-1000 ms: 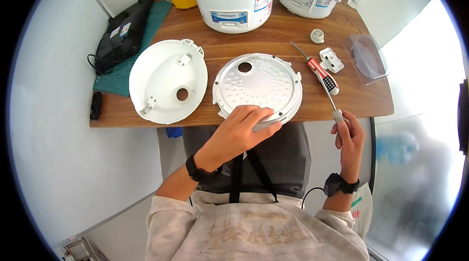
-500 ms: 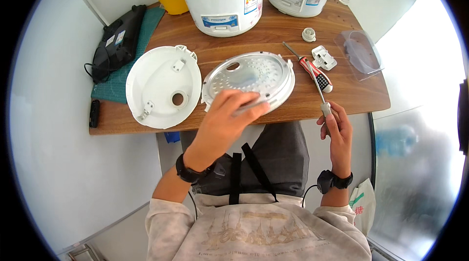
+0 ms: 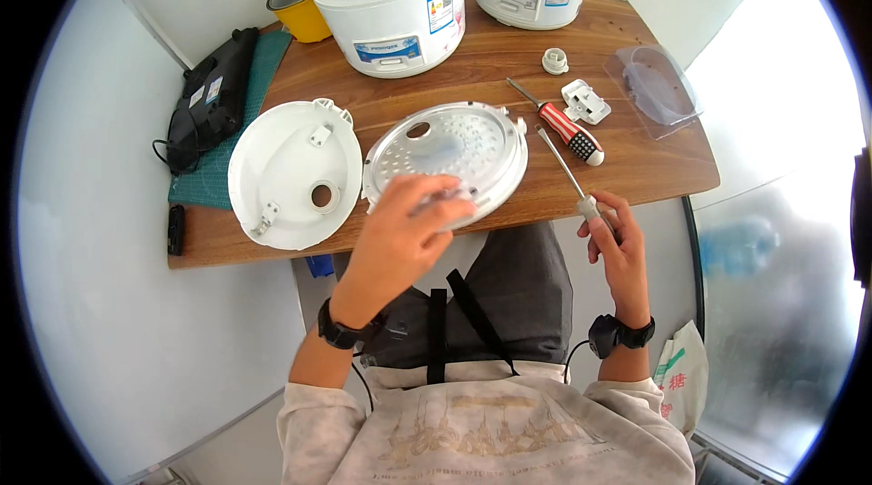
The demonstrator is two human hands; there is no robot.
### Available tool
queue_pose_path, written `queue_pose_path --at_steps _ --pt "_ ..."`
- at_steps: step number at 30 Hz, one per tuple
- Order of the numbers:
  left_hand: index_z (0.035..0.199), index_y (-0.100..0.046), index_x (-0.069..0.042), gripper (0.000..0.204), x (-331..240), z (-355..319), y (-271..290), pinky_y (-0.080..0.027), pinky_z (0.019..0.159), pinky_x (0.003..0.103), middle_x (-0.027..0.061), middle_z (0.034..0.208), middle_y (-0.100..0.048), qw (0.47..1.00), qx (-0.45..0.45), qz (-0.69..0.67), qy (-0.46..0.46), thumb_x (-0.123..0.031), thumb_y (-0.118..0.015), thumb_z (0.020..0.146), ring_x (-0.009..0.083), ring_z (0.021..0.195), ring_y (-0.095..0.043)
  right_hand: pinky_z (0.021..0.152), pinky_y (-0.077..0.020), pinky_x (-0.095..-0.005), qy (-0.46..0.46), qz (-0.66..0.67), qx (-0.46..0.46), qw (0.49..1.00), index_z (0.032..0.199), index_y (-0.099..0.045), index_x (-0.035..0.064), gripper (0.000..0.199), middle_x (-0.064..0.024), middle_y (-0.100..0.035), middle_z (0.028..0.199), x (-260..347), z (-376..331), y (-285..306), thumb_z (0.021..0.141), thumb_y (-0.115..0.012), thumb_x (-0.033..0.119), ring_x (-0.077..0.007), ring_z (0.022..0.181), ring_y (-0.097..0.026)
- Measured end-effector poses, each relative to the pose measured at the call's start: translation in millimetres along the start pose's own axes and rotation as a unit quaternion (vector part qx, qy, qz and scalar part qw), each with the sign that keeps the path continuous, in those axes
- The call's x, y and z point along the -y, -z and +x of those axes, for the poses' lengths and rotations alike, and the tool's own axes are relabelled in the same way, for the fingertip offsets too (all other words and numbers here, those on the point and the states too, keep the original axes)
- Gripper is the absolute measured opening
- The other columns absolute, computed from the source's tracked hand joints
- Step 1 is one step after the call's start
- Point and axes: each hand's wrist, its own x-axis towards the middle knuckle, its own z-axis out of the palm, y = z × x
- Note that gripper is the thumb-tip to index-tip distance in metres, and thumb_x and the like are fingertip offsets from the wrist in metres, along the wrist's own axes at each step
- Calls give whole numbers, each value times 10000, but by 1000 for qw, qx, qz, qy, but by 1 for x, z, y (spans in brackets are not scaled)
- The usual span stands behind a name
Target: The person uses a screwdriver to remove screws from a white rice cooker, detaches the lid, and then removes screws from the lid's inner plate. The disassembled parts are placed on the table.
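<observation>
Tilted, with its right side raised, the round lid plate (image 3: 454, 144) lay flat on the table (image 3: 672, 167) a second ago; the held screwdriver (image 3: 565, 165), which crossed the flag-patterned screwdriver (image 3: 578, 141) then, has come clear of it. At far left, a black device (image 3: 213, 90) rests on a green mat (image 3: 204, 190). Next is a white lid shell (image 3: 286, 163), inner side up, then a yellow pot (image 3: 307, 22) and an open white cooker (image 3: 391, 31) behind. The left hand (image 3: 400, 226) pinches the plate's near rim between thumb and fingers. The plate is at the table's front edge, right beside the shell. Farther right, the flag-patterned screwdriver lies near a white bracket (image 3: 586, 102). The right hand (image 3: 618, 244) is closed around the held screwdriver's handle, its shaft pointing away from the person.
</observation>
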Motion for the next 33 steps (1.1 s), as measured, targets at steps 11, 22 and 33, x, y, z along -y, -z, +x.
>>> queue_pose_path --at_steps 11,22,33 --pt "1082 -715 -119 275 10 -21 -35 -539 954 378 77 1202 -649 993 114 20 -14 -6 -710 832 281 1144 -619 483 -320 -174 -19 -11 -6 1000 1313 -530 62 342 -38 -665 820 2 -4 7 1004 -625 171 -4 535 -417" --pt "1200 -657 -68 294 6 -21 -29 -448 1054 454 108 1247 -625 991 41 112 66 -53 -666 907 310 1221 -561 512 -298 -176 -41 21 -14 999 1163 -473 80 214 -47 -674 816 16 -13 20 1008 -607 141 -18 581 -428" --pt "1044 -692 -26 121 31 -63 34 -542 822 359 112 1038 -653 956 20 118 267 -41 -628 943 289 961 -652 512 -286 -182 -82 79 -2 994 1074 -462 102 126 -40 -667 797 7 -6 37 1008 -569 93 -15 597 -399"
